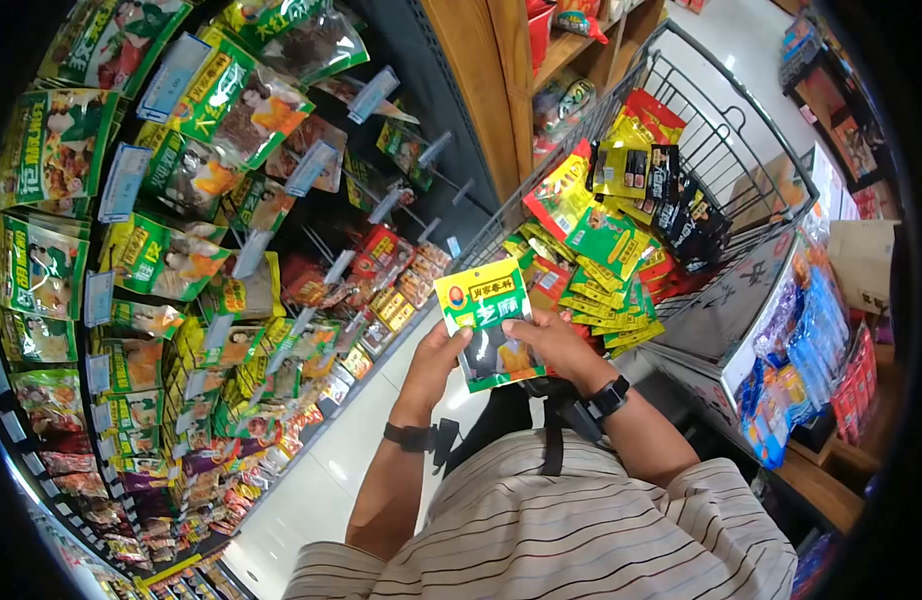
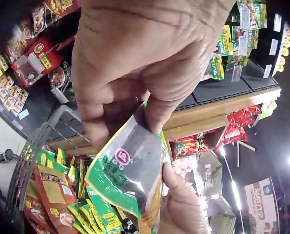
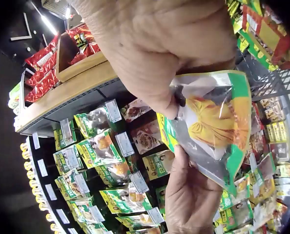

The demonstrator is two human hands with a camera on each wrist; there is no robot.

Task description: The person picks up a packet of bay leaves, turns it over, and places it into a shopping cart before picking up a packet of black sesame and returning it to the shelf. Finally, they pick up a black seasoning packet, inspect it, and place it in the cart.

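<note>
Both hands hold one seasoning packet (image 1: 493, 325), yellow at the top, green below, with a dark clear window, upright in front of the body. The left hand (image 1: 433, 362) pinches its left side, thumb on the front face. On its right side the right hand (image 1: 564, 345) grips it the same way, thumb near the middle. In the left wrist view the packet (image 2: 130, 163) shows its dark window and green lower edge between the two hands. The right wrist view shows the orange picture on the packet (image 3: 208, 122), with fingers behind it.
A wire shopping cart (image 1: 746, 105) stands ahead to the right, holding green-yellow packets (image 1: 606, 300), red packets and black packets (image 1: 696, 215). Hanging packets (image 1: 171, 260) with price tags fill the rack at left. Blue and purple bags (image 1: 806, 320) sit at the right.
</note>
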